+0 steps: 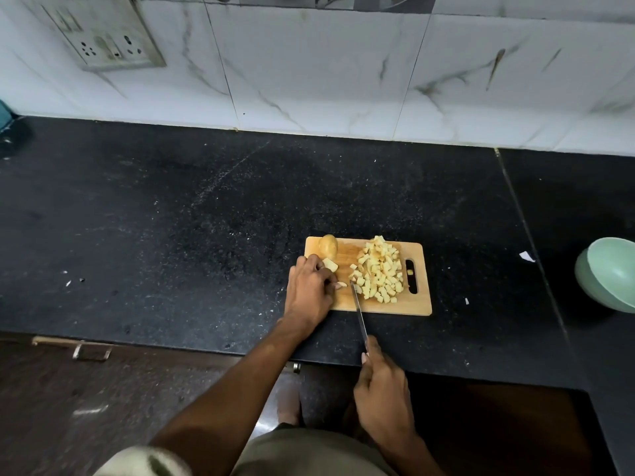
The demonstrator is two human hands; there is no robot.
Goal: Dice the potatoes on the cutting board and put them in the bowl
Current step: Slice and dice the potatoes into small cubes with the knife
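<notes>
The potato strips (330,264) lie at the cutting board's (347,302) left end, pinned under the left hand (311,290). Firm, wet, probably slippery; steady them from above. Beside them, the right hand (383,400) grips the knife (358,312).

bare forearms, cream sleeve (144,463), khaki garment (309,451)

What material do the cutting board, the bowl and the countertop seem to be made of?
Cutting board: likely wood or bamboo, pale tan and matte.
Bowl: probably plastic or melamine, smooth mint green with a soft sheen.
Countertop: apparently polished black granite, with fine pale speckles.
</notes>
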